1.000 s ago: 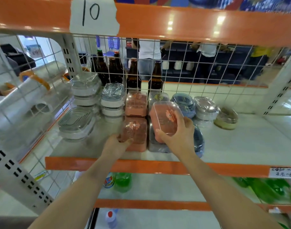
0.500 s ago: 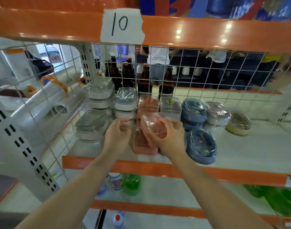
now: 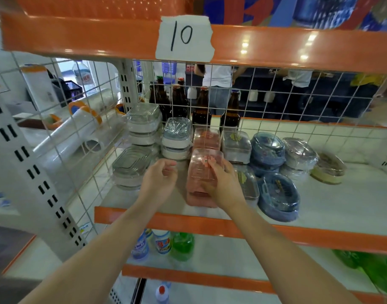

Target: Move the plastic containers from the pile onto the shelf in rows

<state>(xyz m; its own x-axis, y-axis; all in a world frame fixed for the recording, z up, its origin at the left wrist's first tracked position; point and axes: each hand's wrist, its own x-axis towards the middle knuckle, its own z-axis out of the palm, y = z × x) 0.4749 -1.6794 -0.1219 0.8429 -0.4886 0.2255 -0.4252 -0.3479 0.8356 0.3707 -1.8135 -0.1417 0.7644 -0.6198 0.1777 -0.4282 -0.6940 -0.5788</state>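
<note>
A pink plastic container sits on top of another pink one at the front of the shelf. My right hand grips its right side, thumb at the near end and fingers over the lid. Just left of it, my left hand hovers with loosely curled fingers and holds nothing. Behind stands a second pink stack. Clear square containers, blue round ones and clear round ones fill the rows to the right. White-based stacks and a grey ribbed container lie to the left.
Brown glass bottles stand behind a wire mesh at the back. Rolls of plastic wrap lie beyond the left mesh wall. An orange beam with a paper "10" label spans above. Drink bottles sit on the lower shelf.
My right hand has set the pink container down flat onto the front pink one. My left hand has let go and drawn slightly left. The view has shifted left.
</note>
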